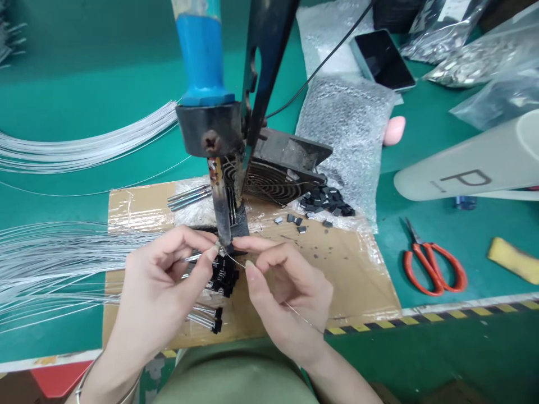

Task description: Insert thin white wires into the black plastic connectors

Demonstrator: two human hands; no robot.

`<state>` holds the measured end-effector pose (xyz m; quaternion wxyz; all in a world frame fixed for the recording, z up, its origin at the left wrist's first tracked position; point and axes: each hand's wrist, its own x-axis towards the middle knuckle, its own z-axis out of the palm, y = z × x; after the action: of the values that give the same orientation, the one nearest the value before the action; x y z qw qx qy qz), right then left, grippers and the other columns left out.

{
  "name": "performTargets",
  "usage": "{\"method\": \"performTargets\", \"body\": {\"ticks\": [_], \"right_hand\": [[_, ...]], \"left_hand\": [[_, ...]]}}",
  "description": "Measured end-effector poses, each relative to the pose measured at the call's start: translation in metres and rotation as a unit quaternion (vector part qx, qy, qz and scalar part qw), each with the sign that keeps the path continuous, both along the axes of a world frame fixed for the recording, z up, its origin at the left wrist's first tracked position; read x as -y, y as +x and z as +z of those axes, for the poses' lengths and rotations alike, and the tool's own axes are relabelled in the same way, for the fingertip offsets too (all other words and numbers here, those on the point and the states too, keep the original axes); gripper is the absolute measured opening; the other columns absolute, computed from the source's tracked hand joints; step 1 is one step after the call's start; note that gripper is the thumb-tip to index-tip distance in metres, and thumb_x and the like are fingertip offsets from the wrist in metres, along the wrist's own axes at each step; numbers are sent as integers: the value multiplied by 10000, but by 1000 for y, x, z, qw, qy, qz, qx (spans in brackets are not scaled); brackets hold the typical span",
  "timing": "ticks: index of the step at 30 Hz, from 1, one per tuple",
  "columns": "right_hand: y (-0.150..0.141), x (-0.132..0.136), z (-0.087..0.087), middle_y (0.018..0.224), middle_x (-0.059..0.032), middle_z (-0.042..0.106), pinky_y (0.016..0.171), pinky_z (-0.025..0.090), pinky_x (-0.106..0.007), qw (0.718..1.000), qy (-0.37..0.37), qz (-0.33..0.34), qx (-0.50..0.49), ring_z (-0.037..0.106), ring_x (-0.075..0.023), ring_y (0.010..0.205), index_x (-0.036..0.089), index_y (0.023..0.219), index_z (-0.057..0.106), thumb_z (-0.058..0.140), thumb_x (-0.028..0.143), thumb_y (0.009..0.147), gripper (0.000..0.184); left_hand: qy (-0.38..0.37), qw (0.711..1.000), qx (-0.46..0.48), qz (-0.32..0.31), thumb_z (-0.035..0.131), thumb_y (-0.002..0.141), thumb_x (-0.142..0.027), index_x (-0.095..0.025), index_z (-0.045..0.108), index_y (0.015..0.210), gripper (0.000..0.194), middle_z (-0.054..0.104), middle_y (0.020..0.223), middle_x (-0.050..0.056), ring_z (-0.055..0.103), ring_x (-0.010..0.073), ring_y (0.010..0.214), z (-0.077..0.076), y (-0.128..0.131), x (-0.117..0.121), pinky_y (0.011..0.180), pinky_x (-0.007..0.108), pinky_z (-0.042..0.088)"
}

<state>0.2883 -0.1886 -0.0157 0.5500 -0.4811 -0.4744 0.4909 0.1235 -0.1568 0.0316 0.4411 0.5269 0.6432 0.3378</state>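
Note:
A soldering iron with a blue handle [202, 62] hangs tip-down in a black clamp [209, 130]. Its tip [223, 221] comes down between my two hands. My left hand [162, 289] is closed, thumb and forefinger pinching a small piece right by the tip; the fingers mostly cover it. My right hand [290, 294] pinches a thin strand of solder wire [236, 262], whose end reaches toward the tip and whose tail crosses the palm. Just below the tip lie grey wires with black connectors [223, 275], partly behind my left hand.
Grey wire bundles [50, 255] spread leftward. A fan [282, 168] stands behind the iron, beside loose black connectors [326, 201] on cardboard [357, 275]. To the right are red-handled snips [435, 269], a yellow sponge [514, 259], a white bottle [467, 160] and a phone [383, 59].

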Motion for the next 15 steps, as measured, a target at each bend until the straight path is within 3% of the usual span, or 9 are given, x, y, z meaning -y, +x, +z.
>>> {"method": "performTargets", "body": {"ticks": [15], "right_hand": [[-2, 1, -2, 1193, -36, 791, 1011, 558, -308, 1000, 15, -9, -1, 757, -179, 1113, 236, 891, 634, 681, 51, 950, 200]], "left_hand": [[10, 1000, 12, 0, 727, 869, -132, -216, 737, 787, 118, 672, 722, -33, 587, 65, 614, 0, 2, 3, 531, 116, 431]]}}
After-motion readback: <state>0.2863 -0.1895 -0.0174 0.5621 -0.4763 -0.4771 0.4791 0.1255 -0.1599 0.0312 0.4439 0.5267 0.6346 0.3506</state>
